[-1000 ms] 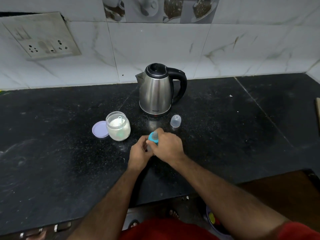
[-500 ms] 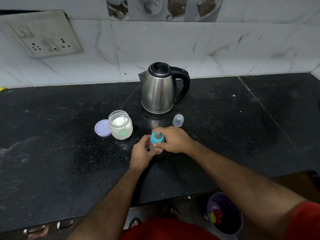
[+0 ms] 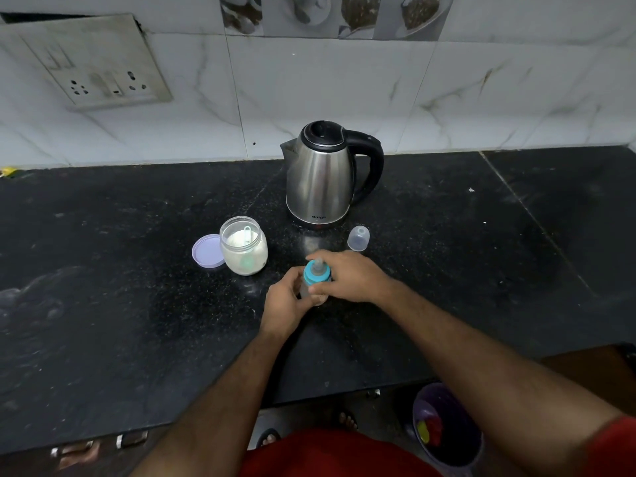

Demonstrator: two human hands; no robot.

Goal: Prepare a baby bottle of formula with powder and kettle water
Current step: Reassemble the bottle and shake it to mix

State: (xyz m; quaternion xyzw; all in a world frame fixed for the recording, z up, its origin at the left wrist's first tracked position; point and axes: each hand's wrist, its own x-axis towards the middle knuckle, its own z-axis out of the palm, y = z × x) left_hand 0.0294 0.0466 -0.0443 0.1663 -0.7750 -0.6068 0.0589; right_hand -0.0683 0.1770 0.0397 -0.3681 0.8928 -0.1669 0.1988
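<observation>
A baby bottle (image 3: 306, 287) stands upright on the black counter (image 3: 120, 304), with a teal collar and teat (image 3: 317, 271) on top. My left hand (image 3: 284, 306) wraps around the bottle's body. My right hand (image 3: 347, 277) grips the teal collar from the right. Behind them stands a steel kettle (image 3: 323, 173) with a black handle pointing right. An open glass jar of white powder (image 3: 244, 246) with a scoop inside sits to the left, its lilac lid (image 3: 206, 251) lying beside it. The clear bottle cap (image 3: 358, 238) rests in front of the kettle.
A tiled wall with a socket plate (image 3: 99, 68) rises behind the counter. The counter's front edge runs below my forearms. A purple bin (image 3: 447, 428) with coloured items stands on the floor at the lower right.
My right hand has turned around the teal collar, so the teat and ring now show more. The bottle and my left hand have stayed in place.
</observation>
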